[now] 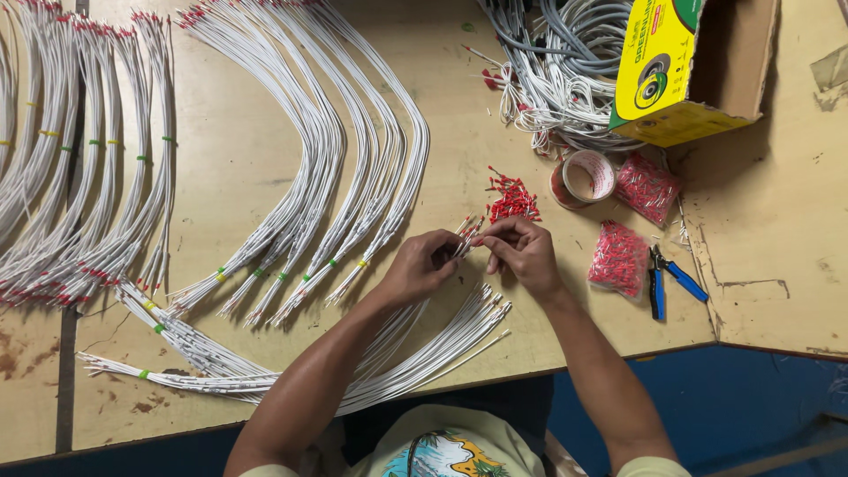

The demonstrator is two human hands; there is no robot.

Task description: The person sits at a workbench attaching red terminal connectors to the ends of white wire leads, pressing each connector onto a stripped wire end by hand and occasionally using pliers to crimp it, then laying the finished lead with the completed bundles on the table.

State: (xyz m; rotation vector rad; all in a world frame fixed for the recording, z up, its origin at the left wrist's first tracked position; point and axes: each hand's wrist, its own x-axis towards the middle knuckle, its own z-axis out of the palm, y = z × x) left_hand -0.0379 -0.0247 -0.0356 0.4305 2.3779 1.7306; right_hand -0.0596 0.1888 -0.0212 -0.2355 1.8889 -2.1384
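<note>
— The white wires (468, 231)?
— Light and floppy, I'd judge; grip near the red-tipped ends. The left hand (422, 265) clasps the bunch, the right hand (523, 252) pinches one tip.
— Nearby?
— Red ferrules (512, 199) just beyond the right hand.

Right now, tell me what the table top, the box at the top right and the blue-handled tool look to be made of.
Table top: probably laminated board; a smooth tan face, scuffed, stained and chipped near the edges.
Box: cardboard; the matte brown inside and flaps show, with a glossy yellow printed face.
Tool: likely metal jaws, dark and dull, with blue handles that look plastic-coated or rubbery.
</note>
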